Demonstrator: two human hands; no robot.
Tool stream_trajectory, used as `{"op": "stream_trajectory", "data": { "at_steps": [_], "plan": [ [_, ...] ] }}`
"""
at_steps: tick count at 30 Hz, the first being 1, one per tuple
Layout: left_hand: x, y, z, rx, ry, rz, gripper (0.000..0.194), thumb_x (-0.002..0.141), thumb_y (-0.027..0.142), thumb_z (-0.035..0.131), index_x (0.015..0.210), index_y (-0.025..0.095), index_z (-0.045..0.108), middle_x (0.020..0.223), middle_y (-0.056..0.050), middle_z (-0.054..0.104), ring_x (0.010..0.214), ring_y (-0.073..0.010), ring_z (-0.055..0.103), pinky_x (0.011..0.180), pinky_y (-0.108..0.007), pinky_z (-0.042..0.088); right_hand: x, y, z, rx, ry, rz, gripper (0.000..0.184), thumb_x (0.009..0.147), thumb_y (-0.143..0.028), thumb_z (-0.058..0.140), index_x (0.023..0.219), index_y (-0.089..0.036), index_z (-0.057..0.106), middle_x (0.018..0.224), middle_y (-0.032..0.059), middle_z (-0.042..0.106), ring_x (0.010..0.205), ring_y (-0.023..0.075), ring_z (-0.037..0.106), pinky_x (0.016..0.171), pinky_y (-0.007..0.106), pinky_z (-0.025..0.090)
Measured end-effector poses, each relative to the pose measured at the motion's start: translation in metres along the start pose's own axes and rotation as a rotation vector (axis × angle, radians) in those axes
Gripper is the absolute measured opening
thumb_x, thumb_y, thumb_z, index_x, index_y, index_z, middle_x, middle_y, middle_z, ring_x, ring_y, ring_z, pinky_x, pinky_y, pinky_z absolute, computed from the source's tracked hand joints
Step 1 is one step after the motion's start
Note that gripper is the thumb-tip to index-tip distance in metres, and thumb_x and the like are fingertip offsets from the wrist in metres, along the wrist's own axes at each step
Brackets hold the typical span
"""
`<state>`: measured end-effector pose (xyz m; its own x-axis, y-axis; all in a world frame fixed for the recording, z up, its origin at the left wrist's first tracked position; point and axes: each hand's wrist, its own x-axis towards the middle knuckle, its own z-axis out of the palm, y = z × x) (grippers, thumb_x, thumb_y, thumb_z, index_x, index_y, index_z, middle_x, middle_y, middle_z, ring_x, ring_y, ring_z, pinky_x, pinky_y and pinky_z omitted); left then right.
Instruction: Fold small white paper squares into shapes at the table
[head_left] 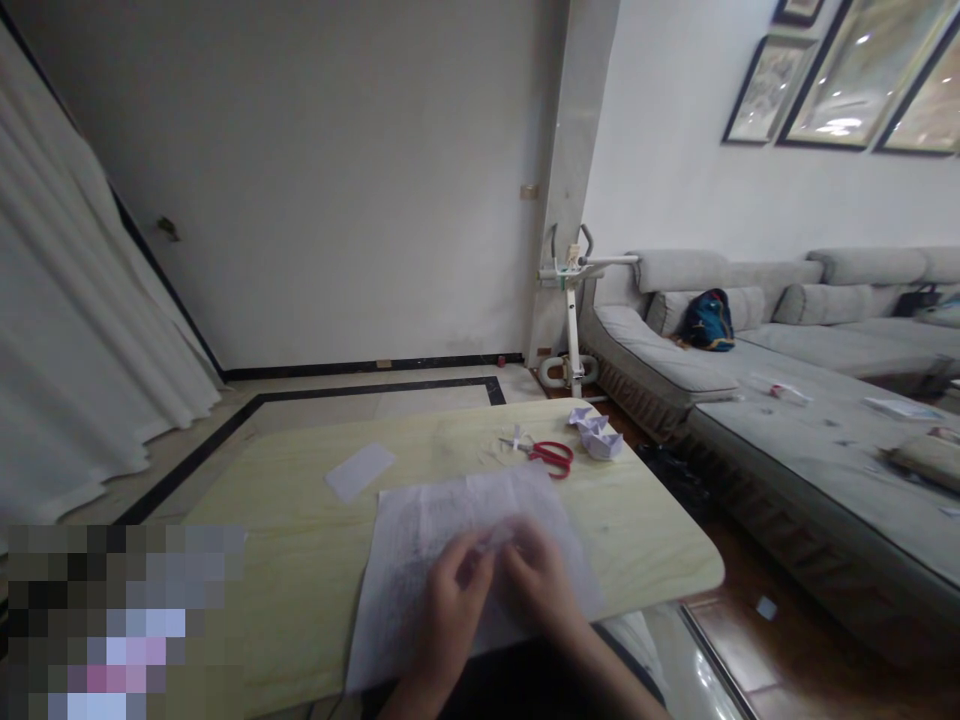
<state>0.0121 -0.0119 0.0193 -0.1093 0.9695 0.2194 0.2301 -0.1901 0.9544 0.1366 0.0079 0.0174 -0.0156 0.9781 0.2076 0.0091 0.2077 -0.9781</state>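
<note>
Living Room, Pale Table (637, 545) and Two Hands at Paperwork

Setting: plain wall (375, 200) behind; white curtain (82, 300) at the left; white exercise machine (572, 325) in the far corner; grey sofa (667, 375) along the right, bearing a blue backpack (709, 320); framed pictures (832, 80) hung above it.

Surface: one light yellow table with rounded corners, wood-grained.

Held: one small whitish paper piece (497, 541), form blurred, above the large sheet (412, 530) near the table's front edge. Left hand (459, 580): fingers curled inward, fingertips pinching the paper piece from its left side. Right hand (540, 580): fingers bent over, fingertips closed on the same piece from the right. The two sets of fingertips nearly meet; whether they touch cannot be told.

Beneath the hands: the large sheet, white, with faint grey marks, lying flat and partly covered by both hands.

Beyond it: one pair of scissors (553, 458), red handles to the right, blades pointing left; pale paper scraps (517, 434), loose, about the blades.

Far right of the table: folded paper shapes (598, 438), whitish, pointed, in a close group.

Far left of the large sheet: one small sheet (360, 471), flat, set apart from it.
</note>
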Motion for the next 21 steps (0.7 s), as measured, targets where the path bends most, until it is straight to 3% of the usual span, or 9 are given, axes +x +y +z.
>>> {"op": "stream_trajectory", "data": {
  "at_steps": [8, 21],
  "plan": [
    [0.0005, 0.0019, 0.0001, 0.027, 0.036, -0.032, 0.024, 0.081, 0.039, 0.062, 0.094, 0.020, 0.070, 0.092, -0.008, 0.075, 0.086, -0.0254, 0.070, 0.077, -0.035, 0.056, -0.0004, 0.0034, 0.0023, 0.077, 0.008, 0.051, 0.006, 0.076, -0.021, 0.055, 0.079, -0.021, 0.059, 0.067, -0.0018, 0.060, 0.060, 0.0159, 0.056, 0.054, 0.025, 0.046],
    [-0.0025, 0.0068, -0.0007, -0.003, 0.069, 0.016, 0.023, 0.081, 0.039, 0.064, 0.092, 0.020, 0.068, 0.088, -0.006, 0.073, 0.081, -0.0229, 0.069, 0.072, -0.032, 0.057, 0.0018, -0.0017, -0.0010, 0.013, 0.008, 0.020, 0.010, 0.077, -0.023, 0.057, 0.075, -0.020, 0.066, 0.071, 0.0023, 0.068, 0.067, 0.0190, 0.061, 0.063, 0.028, 0.049]
  ]
}}
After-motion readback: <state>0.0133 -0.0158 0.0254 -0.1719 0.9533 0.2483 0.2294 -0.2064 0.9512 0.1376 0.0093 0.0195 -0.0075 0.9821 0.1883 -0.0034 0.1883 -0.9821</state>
